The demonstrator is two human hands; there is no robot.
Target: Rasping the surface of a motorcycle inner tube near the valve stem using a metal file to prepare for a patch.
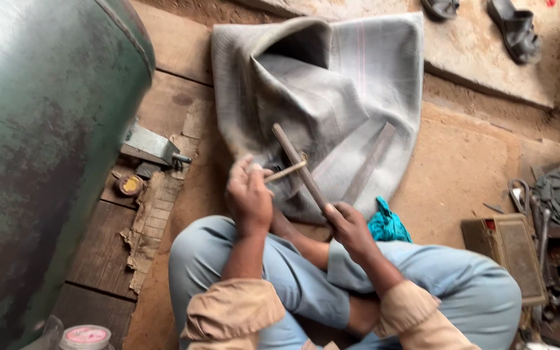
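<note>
Both fists raised — rod (298, 168) crossways

Two hands counted: left hand (249, 193), right hand (348, 228). One long stick (298, 167) and one thin rod (286, 172), crossing near centre. One grey sack (358, 71) at twelve o'clock. Two sandals (516, 29) at one o'clock. One teal cloth (387, 223). One green tank (40, 142) at nine o'clock. One small round tin (129, 185).

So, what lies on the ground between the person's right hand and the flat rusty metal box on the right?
In the head view, a crumpled teal cloth lies between the right hand and the box, with bare sandy ground beyond it.
</note>
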